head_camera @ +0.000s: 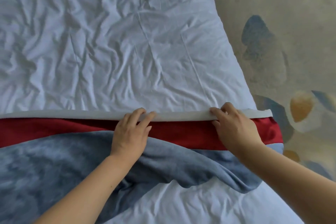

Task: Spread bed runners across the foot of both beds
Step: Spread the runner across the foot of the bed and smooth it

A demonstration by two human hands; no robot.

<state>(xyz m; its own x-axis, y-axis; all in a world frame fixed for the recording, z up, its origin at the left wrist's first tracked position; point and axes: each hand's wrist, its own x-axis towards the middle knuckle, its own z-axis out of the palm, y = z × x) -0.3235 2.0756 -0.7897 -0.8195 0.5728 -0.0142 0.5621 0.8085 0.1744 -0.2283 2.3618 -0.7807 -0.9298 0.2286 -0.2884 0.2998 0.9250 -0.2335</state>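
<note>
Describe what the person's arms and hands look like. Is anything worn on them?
The left forearm and right forearm are bare, with no sleeve in view. The left hand and right hand wear no gloves, and no watch, bracelet or ring shows.

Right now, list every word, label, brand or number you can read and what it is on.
None. No writing shows on the white bedcover, the white edge strip held by the left hand and right hand, the red cloth, the blue-grey plush cloth or the patterned carpet.
</note>
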